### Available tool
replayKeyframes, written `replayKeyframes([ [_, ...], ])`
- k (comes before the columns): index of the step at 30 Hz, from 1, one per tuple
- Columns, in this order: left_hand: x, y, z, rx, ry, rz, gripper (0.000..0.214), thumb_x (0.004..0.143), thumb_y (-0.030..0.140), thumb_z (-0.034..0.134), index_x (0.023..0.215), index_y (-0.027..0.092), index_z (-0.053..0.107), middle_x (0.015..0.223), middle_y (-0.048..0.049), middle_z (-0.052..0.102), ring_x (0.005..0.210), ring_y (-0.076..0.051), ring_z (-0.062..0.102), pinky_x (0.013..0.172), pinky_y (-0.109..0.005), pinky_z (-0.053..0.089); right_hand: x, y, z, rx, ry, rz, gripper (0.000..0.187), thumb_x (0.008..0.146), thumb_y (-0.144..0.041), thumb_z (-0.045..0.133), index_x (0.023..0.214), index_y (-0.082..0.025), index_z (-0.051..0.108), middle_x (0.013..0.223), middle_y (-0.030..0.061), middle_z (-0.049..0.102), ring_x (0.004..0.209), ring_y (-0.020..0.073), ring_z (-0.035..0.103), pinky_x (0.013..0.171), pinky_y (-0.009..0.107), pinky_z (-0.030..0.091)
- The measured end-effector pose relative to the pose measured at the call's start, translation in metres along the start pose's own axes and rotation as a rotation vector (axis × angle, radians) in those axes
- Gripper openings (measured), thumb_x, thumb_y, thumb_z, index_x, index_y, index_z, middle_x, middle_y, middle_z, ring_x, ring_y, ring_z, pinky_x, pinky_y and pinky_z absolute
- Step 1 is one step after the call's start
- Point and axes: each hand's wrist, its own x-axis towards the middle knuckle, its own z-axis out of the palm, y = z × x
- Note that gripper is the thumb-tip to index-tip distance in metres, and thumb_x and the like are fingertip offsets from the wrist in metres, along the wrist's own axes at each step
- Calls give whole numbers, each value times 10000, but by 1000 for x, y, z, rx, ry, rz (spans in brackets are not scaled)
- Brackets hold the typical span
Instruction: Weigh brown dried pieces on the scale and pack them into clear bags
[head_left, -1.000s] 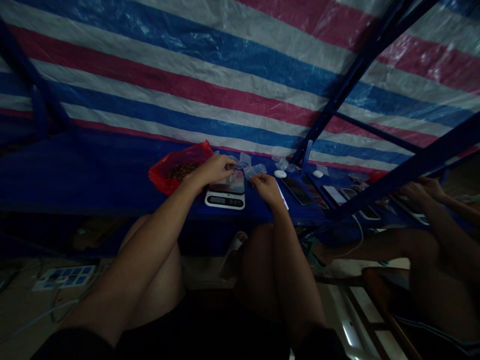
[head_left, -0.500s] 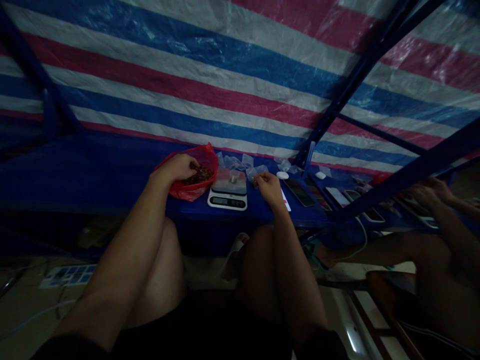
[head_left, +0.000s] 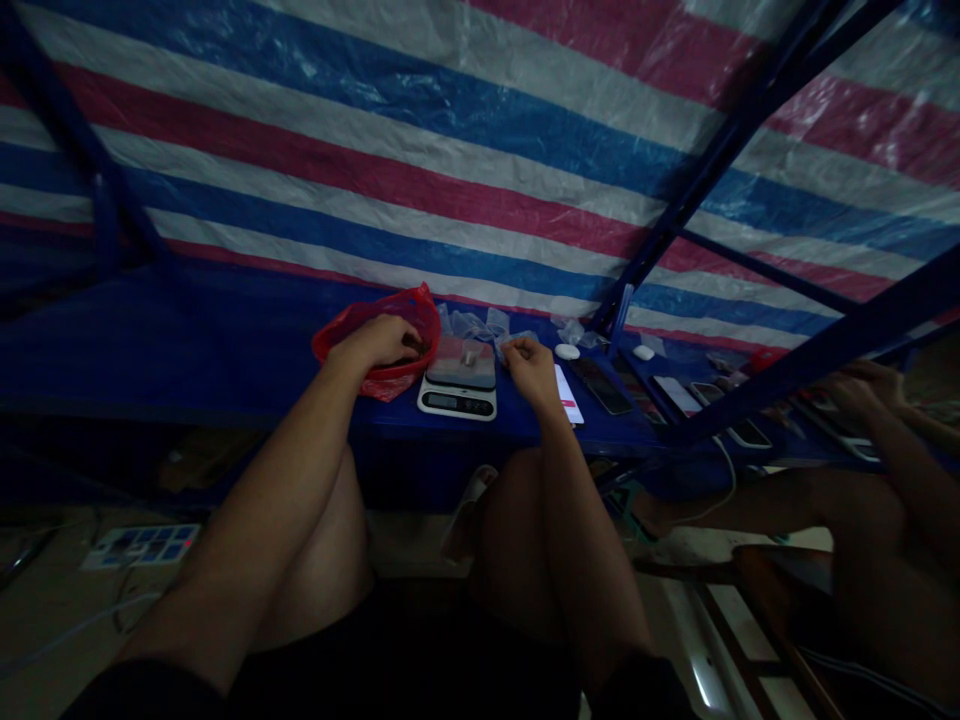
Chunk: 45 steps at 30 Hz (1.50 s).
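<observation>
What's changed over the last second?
The left hand has moved left from over the scale into the red bag; whether its grip has closed on anything is hidden. The small item on the scale now shows uncovered. The scale stayed put, and the right hand remains beside it, near the clear plastic bags.

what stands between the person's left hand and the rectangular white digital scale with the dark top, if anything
The red plastic bag does: the left hand reaches inside it, so its scale-side rim stands between the hand and the scale. Nothing else visible is in the way.
</observation>
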Motion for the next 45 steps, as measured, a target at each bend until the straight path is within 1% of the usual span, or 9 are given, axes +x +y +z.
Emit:
replayKeyframes([
  [6,-6,12,-5,148,84,-31,189,821,188,760,887,301,898,995,-59,875,918,-293,795,885,-337,565,-2,0,-3,70,86,3,209,936,-400,636,812,-234,609,733,10,623,655,166,562,614,283,404],
  [10,-5,13,-8,117,126,-35,157,793,174,790,830,290,889,936,-49,871,902,-291,791,913,-337,570,-1,1,-4,86,102,15,201,939,-386,637,821,-224,621,750,17,654,669,165,581,630,279,427],
  [13,-12,18,-15,111,192,-10,171,827,191,767,897,272,900,994,-56,876,970,-305,796,968,-358,571,0,3,-4,79,121,15,193,935,-374,628,818,-221,625,749,19,661,679,164,583,645,278,438],
  [19,-20,60,-22,117,243,125,280,925,253,693,1117,250,897,1159,-69,862,1091,-307,783,1043,-391,571,1,1,-2,82,120,1,245,908,-448,630,806,-226,625,742,19,652,668,170,575,624,285,423],
  [25,9,92,4,104,182,311,323,945,186,636,1145,236,885,1158,-92,852,1107,-297,767,1063,-427,558,0,-3,-2,94,101,28,210,910,-411,630,801,-233,603,735,24,659,654,170,584,618,288,430],
  [30,21,93,22,152,141,319,325,957,161,625,1133,245,886,1197,-105,841,1155,-288,755,1055,-378,545,-1,-5,-5,70,91,41,231,930,-421,645,800,-238,590,734,22,665,652,171,587,613,285,433],
  [37,21,92,26,49,70,304,274,904,109,706,1049,250,891,1159,-82,861,1123,-278,776,1031,-356,546,-4,-8,-7,119,98,28,206,942,-323,654,770,-222,602,725,19,661,641,155,569,624,286,426],
  [42,20,95,29,76,21,316,299,972,150,674,1193,218,864,1246,-125,838,1161,-288,780,1032,-372,554,-3,-7,-5,155,107,27,190,917,-319,668,761,-215,635,667,-2,635,617,153,545,595,285,400],
  [45,14,96,21,96,79,317,343,1021,222,627,1303,202,822,1360,-121,798,1264,-282,745,1091,-373,538,-2,-4,-4,184,111,3,191,900,-323,663,744,-217,637,643,-11,618,594,149,527,588,289,392],
])
